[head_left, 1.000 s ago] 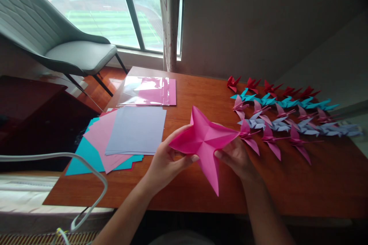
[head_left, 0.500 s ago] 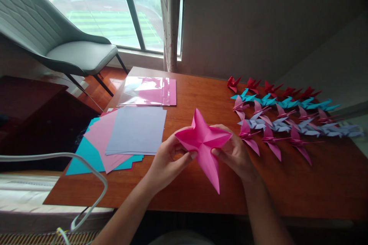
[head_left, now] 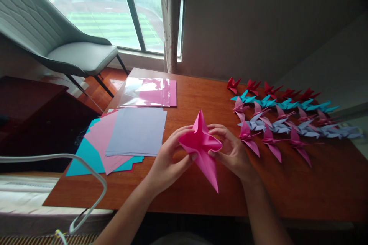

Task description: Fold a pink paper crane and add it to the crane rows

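Observation:
A bright pink sheet of origami paper (head_left: 203, 157), creased into a four-pointed star, is held up over the table between both hands. My left hand (head_left: 171, 157) grips its left side, thumb in front and fingers behind. On the opposite side my right hand (head_left: 231, 153) pinches the right point between thumb and fingers. The side points are folded inward, making a hollow in the middle. One long point hangs down toward me and another stands up at the far side.
Rows of folded paper cranes (head_left: 268, 138) in red, blue, pink and lilac stand on the wooden table (head_left: 195, 88) at right. Loose coloured sheets (head_left: 135, 130) and a clear packet of paper (head_left: 146, 92) lie at left. A white cable (head_left: 97, 176) curves past the table's left edge.
Both hands have drawn slightly closer together. The pink paper's side points have bent inward, and its middle has become deeper and narrower.

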The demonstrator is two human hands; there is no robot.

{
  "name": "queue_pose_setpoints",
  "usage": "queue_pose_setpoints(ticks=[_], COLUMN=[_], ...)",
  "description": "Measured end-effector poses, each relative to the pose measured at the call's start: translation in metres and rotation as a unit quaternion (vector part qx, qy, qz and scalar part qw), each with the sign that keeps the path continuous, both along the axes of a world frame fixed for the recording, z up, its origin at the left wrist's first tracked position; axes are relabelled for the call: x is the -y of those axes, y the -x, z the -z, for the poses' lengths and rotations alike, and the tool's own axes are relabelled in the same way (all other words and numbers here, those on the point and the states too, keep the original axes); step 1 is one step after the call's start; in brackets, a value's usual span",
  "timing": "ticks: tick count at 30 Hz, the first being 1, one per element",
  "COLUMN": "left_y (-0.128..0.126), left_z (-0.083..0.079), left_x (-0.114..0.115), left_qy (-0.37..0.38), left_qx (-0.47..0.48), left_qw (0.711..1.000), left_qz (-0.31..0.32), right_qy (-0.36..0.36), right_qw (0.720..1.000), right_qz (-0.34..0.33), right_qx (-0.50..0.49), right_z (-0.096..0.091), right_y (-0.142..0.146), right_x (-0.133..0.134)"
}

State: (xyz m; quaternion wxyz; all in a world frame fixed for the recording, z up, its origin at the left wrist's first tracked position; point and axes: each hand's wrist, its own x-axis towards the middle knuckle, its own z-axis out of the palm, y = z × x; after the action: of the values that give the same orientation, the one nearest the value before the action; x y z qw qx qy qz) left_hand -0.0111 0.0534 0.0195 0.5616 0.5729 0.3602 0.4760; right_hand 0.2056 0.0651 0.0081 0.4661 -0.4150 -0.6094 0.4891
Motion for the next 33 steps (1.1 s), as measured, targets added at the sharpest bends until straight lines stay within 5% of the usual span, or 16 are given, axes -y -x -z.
queue_pose_setpoints(ticks=[16,24,33], left_y=[0.0,0.0,0.002], left_z=[-0.001,-0.001,-0.003], left_x=[0.002,0.004,0.004], left_qy=[0.025,0.037,0.006], left_qx=[0.017,0.004,-0.042], left_qw=[1.0,0.999,0.999], left_qz=[0.007,0.012,0.005], right_qy=[-0.013,0.065,0.073], right_qw=[0.999,0.998,0.997], right_qz=[-0.018,-0.023,-0.027], right_qx=[0.044,0.002,-0.005], right_z=[-0.009,-0.01,-0.012], right_y=[0.0,0.001,0.002], right_x=[0.001,0.005,0.004])
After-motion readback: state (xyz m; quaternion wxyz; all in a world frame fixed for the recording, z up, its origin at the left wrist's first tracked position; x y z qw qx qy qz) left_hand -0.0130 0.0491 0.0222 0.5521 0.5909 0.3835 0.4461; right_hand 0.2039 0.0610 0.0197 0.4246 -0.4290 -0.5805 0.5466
